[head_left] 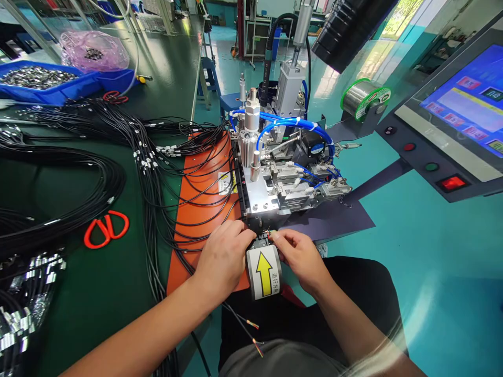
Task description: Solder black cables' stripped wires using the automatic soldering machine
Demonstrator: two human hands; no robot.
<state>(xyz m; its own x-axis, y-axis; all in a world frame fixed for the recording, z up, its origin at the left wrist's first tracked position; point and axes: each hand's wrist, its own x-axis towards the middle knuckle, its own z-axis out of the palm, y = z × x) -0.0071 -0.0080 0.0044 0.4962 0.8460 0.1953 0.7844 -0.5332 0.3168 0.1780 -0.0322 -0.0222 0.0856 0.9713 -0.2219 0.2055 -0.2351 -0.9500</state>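
Note:
My left hand point(223, 257) is closed at the near edge of a metal soldering machine point(263, 201), thumb and forefinger pinched. What it grips is hidden behind the fingers. Opposite it, my right hand point(302, 257) pinches a thin wire point(269, 233) at a small black holder point(260, 242). Just below both hands sits a round feed wheel with a white label and yellow arrow point(264, 273). Two black cables with bare coloured wire ends point(252, 324) hang over my lap. More black cables point(204, 201) fan across an orange plate point(196, 222) left of the machine.
On the green table lie cable bundles point(106, 173), red-handled scissors point(107, 230) and a blue tray of small metal parts point(88, 84). A solder spool point(365, 98) and a control screen point(467, 104) stand right; a black cylinder point(349, 34) hangs above.

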